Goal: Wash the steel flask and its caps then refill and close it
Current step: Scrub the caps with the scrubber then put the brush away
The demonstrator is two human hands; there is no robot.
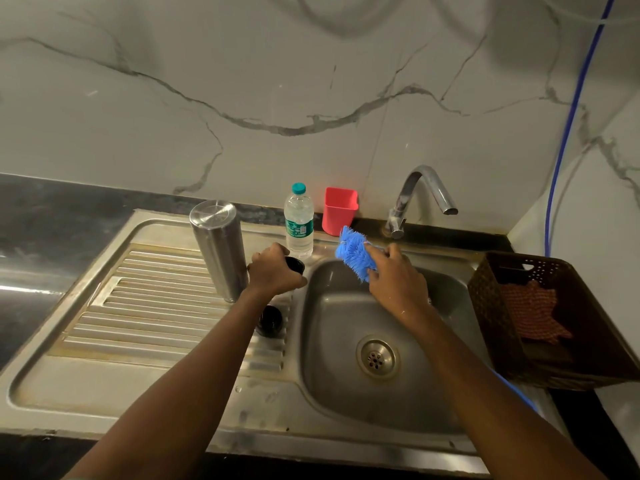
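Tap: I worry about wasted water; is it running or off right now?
Off, as far as shows: no stream falls from the tap into the sink.

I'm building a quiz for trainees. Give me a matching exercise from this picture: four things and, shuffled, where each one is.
Things: 1 steel flask; 2 blue brush; 3 red cloth; 4 water bottle.
Places: A in the brown basket; B standing on the ribbed drainboard; C held in the right hand; D behind the sink, beside the pink cup.
Pairs: 1-B; 2-C; 3-A; 4-D.
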